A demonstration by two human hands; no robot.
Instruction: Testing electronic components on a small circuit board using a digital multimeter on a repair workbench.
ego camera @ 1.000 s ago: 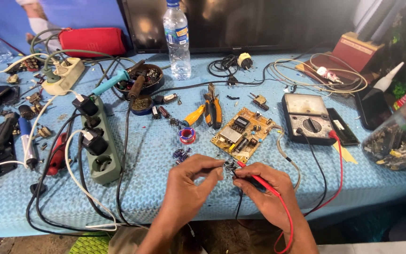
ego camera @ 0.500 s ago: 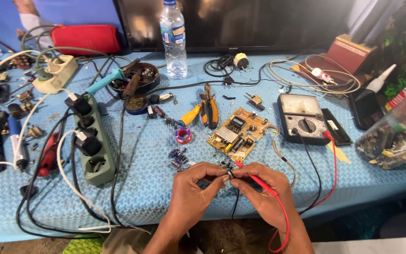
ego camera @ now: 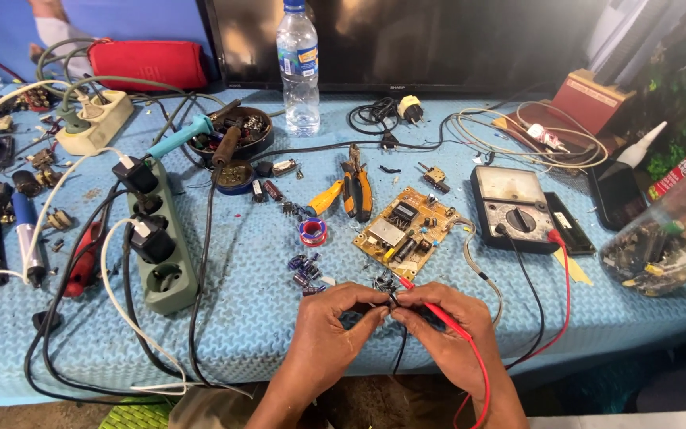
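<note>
At the table's near edge, left hand pinches a small dark component steady while right hand grips the red probe and black probe onto it, analog multimeter within lead reach behind

Both hands drawn closer together (fingertips now meeting) over red probe.

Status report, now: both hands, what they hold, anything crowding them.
Left hand pinches a small dark component. Right hand holds the red probe against it. Circuit board and loose capacitors lie close ahead.
</note>
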